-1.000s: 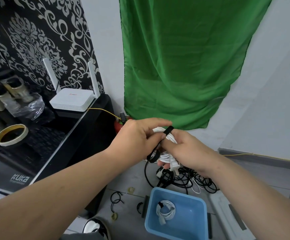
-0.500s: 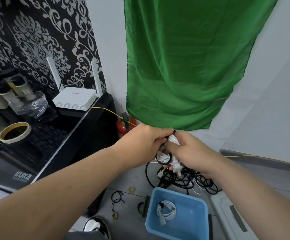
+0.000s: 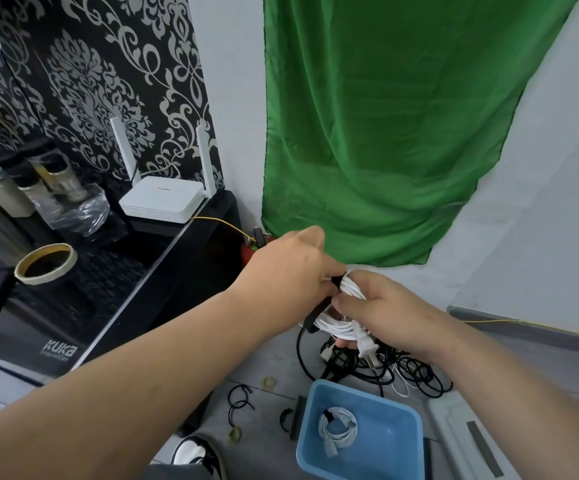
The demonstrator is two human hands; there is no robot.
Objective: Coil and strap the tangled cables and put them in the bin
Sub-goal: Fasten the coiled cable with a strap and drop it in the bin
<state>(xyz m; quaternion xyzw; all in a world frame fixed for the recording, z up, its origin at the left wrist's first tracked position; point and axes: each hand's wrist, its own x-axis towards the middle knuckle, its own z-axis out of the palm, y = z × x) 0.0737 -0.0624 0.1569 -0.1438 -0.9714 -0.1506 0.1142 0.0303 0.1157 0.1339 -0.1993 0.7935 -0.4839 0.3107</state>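
Head view, looking down past both forearms toward the floor. Grips a coiled white power cable (image 3: 337, 329) in the right hand (image 3: 385, 306), fingers curled round the bundle, with a white plug (image 3: 367, 348) hanging out under the palm. Pinches a narrow black fabric strap (image 3: 336, 281) with the left hand (image 3: 291, 268), thumb and fingertips closed on it at the top of the coil, the loose tail dangling down the coil's left side. Hands touching each other, held in the air just below the hem of a hanging green cloth (image 3: 402, 133).

Lower in the same view, on the grey floor: an open blue plastic bin (image 3: 388, 445) with one strapped white cable coil (image 3: 338, 427) lying inside. Between hands and bin, a tangle of black and white cables (image 3: 416, 374), not yet sorted. Left of the bin, a few loose black straps (image 3: 241, 398).

Probably mid-cinch, to judge by the dangling tail: strap wrapped over the coil but not yet fastened. For the drop to come: bin below the coil and nearer the body, closer to the right hand, the one carrying the bundle. Long axis of the coil roughly up and down, so likely needing to be laid flat on the way in.

Far left, well apart from the work: a black desk (image 3: 108, 289) bearing a white two-antenna router (image 3: 163, 199) and a beige roll of tape (image 3: 43, 263).
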